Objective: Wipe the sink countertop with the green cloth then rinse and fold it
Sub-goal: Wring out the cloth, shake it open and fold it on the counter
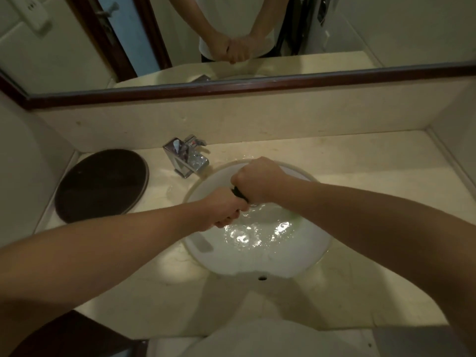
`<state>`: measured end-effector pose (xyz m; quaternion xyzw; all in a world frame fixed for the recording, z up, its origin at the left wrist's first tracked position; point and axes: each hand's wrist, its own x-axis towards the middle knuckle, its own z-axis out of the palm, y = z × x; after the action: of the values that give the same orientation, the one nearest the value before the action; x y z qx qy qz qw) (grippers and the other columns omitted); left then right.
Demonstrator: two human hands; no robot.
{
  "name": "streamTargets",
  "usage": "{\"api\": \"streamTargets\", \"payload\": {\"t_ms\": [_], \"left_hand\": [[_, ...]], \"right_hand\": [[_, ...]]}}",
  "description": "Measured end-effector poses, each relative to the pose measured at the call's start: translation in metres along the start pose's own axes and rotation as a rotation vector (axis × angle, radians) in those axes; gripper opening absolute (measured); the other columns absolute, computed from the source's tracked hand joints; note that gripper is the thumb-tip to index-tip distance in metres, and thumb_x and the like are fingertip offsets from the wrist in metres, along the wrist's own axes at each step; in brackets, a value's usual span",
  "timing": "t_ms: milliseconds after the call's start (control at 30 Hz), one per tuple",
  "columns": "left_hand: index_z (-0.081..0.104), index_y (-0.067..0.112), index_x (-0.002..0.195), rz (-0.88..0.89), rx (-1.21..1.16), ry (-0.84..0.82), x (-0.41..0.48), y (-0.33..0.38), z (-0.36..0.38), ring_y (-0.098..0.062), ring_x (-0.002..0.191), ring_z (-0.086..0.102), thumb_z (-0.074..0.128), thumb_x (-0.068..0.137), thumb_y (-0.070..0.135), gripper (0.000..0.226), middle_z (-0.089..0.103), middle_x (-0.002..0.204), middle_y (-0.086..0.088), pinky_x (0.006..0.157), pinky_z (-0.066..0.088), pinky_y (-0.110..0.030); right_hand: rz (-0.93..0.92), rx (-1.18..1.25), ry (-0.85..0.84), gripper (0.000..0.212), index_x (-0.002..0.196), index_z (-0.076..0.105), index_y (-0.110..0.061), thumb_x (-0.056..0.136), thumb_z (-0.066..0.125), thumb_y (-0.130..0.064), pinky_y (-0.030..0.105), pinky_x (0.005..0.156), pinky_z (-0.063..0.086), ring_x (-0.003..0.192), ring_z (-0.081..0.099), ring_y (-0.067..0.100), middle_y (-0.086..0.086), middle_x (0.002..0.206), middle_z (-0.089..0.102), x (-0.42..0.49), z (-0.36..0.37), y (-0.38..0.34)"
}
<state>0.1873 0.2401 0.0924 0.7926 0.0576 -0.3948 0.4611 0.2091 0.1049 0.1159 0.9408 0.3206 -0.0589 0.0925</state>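
Nearest me, both my forearms reach in from the lower corners toward the round white ceramic sink basin (304,261) at mid-frame, which holds rippling water. My left hand (226,207) and my right hand (257,180) are fists, fingers curled tight around a dark twisted cloth (239,194); only a short stretch shows between them, above the water. Beyond, a square chrome faucet (186,158) stands on the wet cream marble countertop (360,161), a dark oval tray (103,184) at left, a wood-framed mirror (231,37) across the top
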Motion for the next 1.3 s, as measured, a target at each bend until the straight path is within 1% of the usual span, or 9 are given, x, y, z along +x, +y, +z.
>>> {"api": "streamTargets", "payload": {"t_ms": [100, 233, 367, 533, 700, 800, 933, 1133, 1300], "left_hand": [[0.062, 0.010, 0.082, 0.091, 0.201, 0.087, 0.004, -0.003, -0.003, -0.015, 0.050, 0.055, 0.067, 0.081, 0.013, 0.006, 0.061, 0.061, -0.003, 0.041, 0.034, -0.019], [0.054, 0.022, 0.118, 0.144, 0.032, 0.088, 0.007, -0.021, 0.000, -0.017, 0.077, 0.063, 0.064, 0.088, 0.015, 0.032, 0.064, 0.092, -0.006, 0.048, 0.044, -0.020], [0.048, 0.033, 0.129, 0.196, -0.119, 0.105, 0.004, -0.040, -0.004, -0.015, 0.090, 0.062, 0.062, 0.092, 0.019, 0.042, 0.063, 0.102, -0.001, 0.068, 0.051, -0.024], [0.057, 0.035, 0.119, 0.375, -0.275, 0.048, 0.001, -0.040, -0.020, -0.010, 0.110, 0.062, 0.070, 0.078, 0.020, 0.046, 0.064, 0.118, 0.008, 0.094, 0.049, -0.028], [0.065, 0.015, 0.105, 0.529, -0.384, 0.190, -0.001, -0.010, -0.030, -0.014, 0.098, 0.067, 0.063, 0.092, 0.009, 0.015, 0.070, 0.100, 0.002, 0.079, 0.055, -0.021], [0.064, 0.013, 0.090, 0.526, -0.478, 0.278, -0.001, -0.004, -0.036, -0.024, 0.091, 0.066, 0.060, 0.093, 0.010, 0.006, 0.069, 0.089, -0.004, 0.076, 0.055, -0.032], [0.065, 0.016, 0.086, 0.479, -0.782, 0.278, -0.009, -0.005, -0.055, -0.028, 0.092, 0.068, 0.057, 0.094, 0.011, 0.013, 0.070, 0.093, -0.007, 0.071, 0.055, -0.036], [0.067, 0.014, 0.087, 0.569, -0.642, 0.058, -0.020, 0.000, -0.061, -0.017, 0.084, 0.065, 0.046, 0.097, 0.003, 0.026, 0.068, 0.085, -0.002, 0.071, 0.051, -0.028], [0.067, 0.015, 0.084, 0.585, -0.499, 0.060, -0.026, 0.003, -0.065, -0.024, 0.086, 0.067, 0.058, 0.090, 0.025, 0.015, 0.069, 0.084, -0.008, 0.083, 0.054, -0.040]], "right_hand": [[0.151, 0.187, 0.011, 0.023, 0.101, 0.053, -0.019, 0.081, 0.063, -0.025, 0.030, 0.059, 0.037, 0.073, 0.058, 0.023, -0.002, 0.085, 0.057, 0.000, 0.019, 0.001], [0.236, 0.655, -0.009, 0.054, 0.118, 0.048, -0.018, 0.074, 0.077, -0.025, 0.032, 0.069, 0.047, 0.087, 0.056, 0.019, -0.007, 0.109, 0.048, -0.008, 0.033, 0.010], [0.329, 1.071, 0.043, 0.023, 0.101, 0.061, -0.014, 0.081, 0.072, -0.017, 0.035, 0.072, 0.056, 0.081, 0.067, 0.026, 0.004, 0.089, 0.066, -0.017, 0.031, 0.024], [0.411, 1.230, 0.111, 0.016, 0.104, 0.066, -0.014, 0.090, 0.065, -0.022, 0.009, 0.066, 0.047, 0.077, 0.063, 0.012, 0.001, 0.088, 0.069, -0.021, 0.020, 0.019], [0.383, 1.456, 0.125, 0.026, 0.111, 0.061, -0.011, 0.087, 0.067, -0.019, 0.051, 0.089, 0.056, 0.099, 0.068, 0.033, 0.020, 0.106, 0.068, -0.016, 0.007, 0.010], [0.462, 1.612, 0.175, 0.022, 0.115, 0.056, -0.005, 0.093, 0.060, -0.010, 0.053, 0.080, 0.058, 0.085, 0.068, 0.036, 0.025, 0.096, 0.063, -0.014, -0.001, 0.008], [0.523, 1.624, 0.199, 0.004, 0.098, 0.058, -0.011, 0.097, 0.054, -0.011, 0.029, 0.052, 0.045, 0.053, 0.045, 0.014, 0.007, 0.071, 0.045, -0.023, -0.003, 0.010], [0.516, 1.627, 0.165, 0.034, 0.125, 0.056, -0.017, 0.101, 0.045, -0.037, 0.039, 0.093, 0.053, 0.107, 0.064, 0.021, 0.006, 0.116, 0.066, -0.007, -0.018, -0.007], [0.487, 1.599, 0.396, 0.015, 0.099, 0.064, -0.005, 0.099, 0.050, -0.011, 0.043, 0.090, 0.054, 0.089, 0.066, 0.026, 0.014, 0.091, 0.068, 0.003, -0.036, -0.021]]}}
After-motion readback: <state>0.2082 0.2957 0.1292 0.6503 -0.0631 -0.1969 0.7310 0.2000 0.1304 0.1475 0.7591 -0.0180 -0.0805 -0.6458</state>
